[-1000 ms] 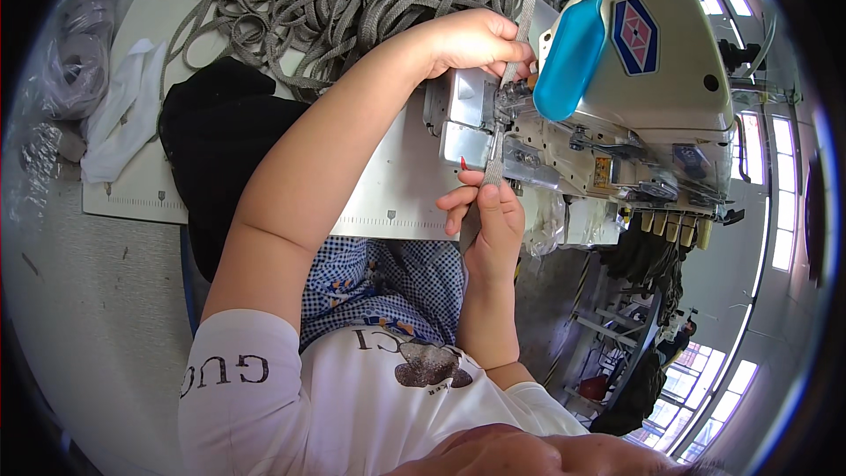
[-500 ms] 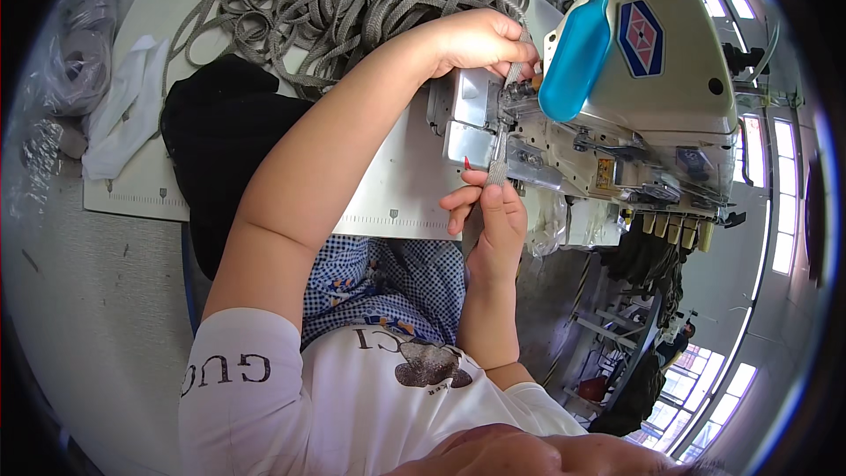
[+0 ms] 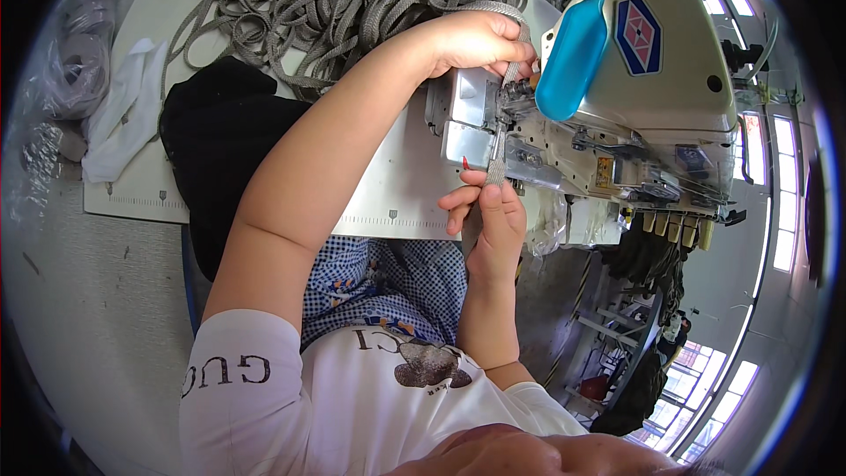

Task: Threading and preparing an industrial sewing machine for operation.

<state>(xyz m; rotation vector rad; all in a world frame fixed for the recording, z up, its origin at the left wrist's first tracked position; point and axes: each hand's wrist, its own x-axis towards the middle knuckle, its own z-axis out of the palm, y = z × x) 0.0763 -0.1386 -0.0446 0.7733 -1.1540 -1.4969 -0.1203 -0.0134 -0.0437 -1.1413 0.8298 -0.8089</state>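
A flat grey woven strap (image 3: 499, 152) runs through the needle area of a cream sewing machine (image 3: 696, 44). My left hand (image 3: 489, 42) is behind the presser area, pinching the strap between thumb and fingers. On the near side, my right hand (image 3: 495, 216) pinches the same strap at the front edge of the machine bed, its other fingers curled loosely. The strap lies fairly straight between both hands. A large tangled pile of grey strap (image 3: 352, 9) rests beyond my left forearm, and a loop from it reaches my left hand.
A blue oval piece (image 3: 573, 57) hangs on the machine's front. Black cloth (image 3: 220, 141) lies on the white table (image 3: 401, 185) left of my arm, with white cloth (image 3: 128, 115) farther left. Plastic-wrapped rolls (image 3: 79, 70) are at the far left. A rack (image 3: 621, 335) stands at right.
The strap beyond my left hand, blurred by motion before, now lies as a clear loop at the pile's right side. Both hands keep nearly the same place and grip.
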